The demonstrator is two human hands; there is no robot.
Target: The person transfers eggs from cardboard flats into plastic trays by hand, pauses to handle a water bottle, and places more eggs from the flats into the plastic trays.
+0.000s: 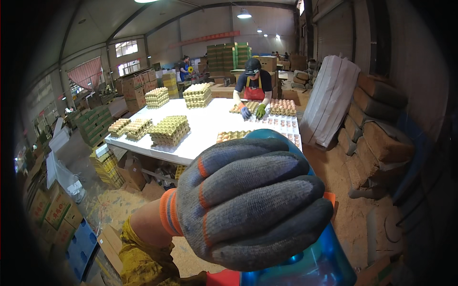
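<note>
My left hand fills the middle of the view, close to the camera. It wears a grey knit work glove with dark coated fingers and an orange-striped cuff, below which a yellow sleeve shows. The fingers are wrapped around a shiny blue translucent container, seemingly a large bottle. Its far end shows above my knuckles and its near end at the bottom of the frame. An orange piece pokes out beside my fingertips; what it belongs to is hidden. My right hand is out of view.
Beyond stands a white-topped table with stacked egg trays and white egg packs. A co-worker in a red apron bends over it. Wrapped white sheets and bagged bales line the right; cartons stand left.
</note>
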